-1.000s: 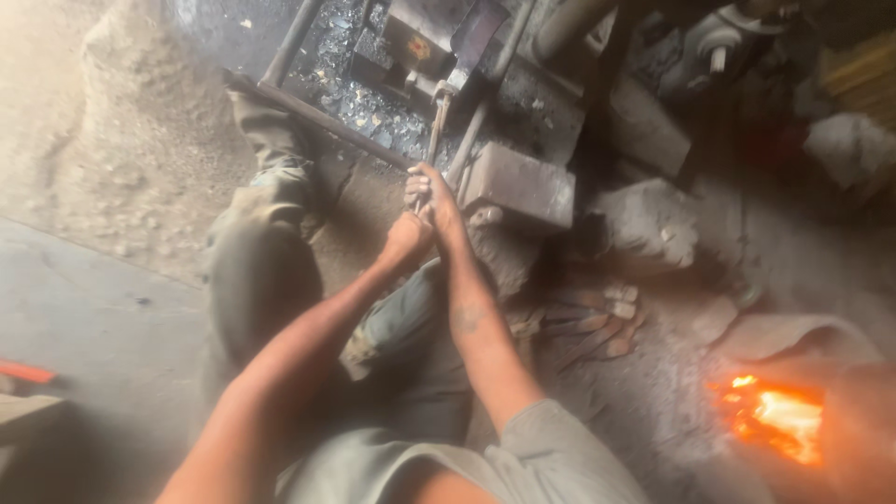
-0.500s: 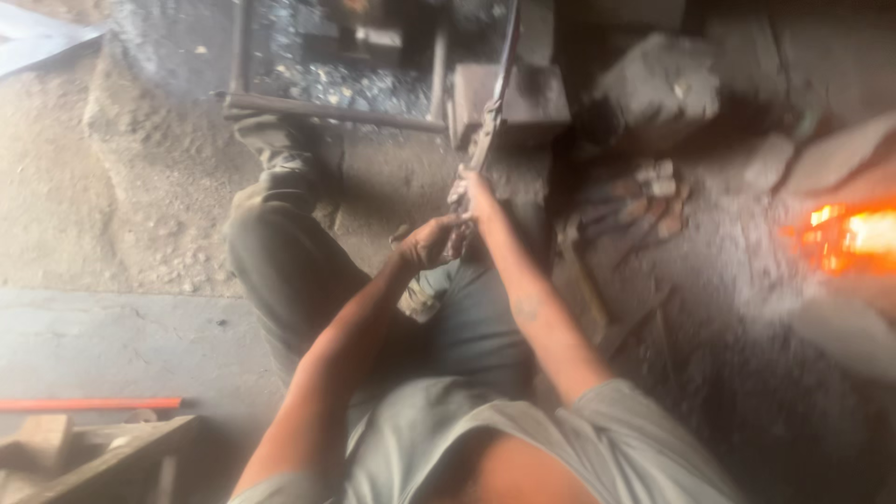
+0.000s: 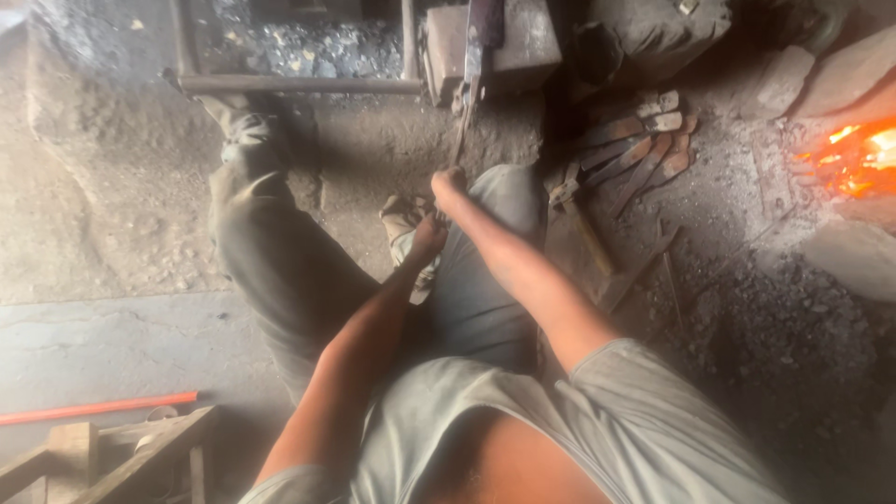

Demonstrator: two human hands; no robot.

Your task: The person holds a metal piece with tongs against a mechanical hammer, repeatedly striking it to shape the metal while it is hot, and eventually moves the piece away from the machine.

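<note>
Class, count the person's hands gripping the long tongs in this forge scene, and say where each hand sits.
2. The right hand grips the long tongs higher on the handles; the left hand sits just below it, nearer the body. Fingers are partly hidden.

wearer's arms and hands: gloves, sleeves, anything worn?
Both arms bare from the short sleeves down. Left hand and right hand are ungloved, with no watch, bands or rings visible. Shirt is plain light grey-green with loose short sleeves.
</note>
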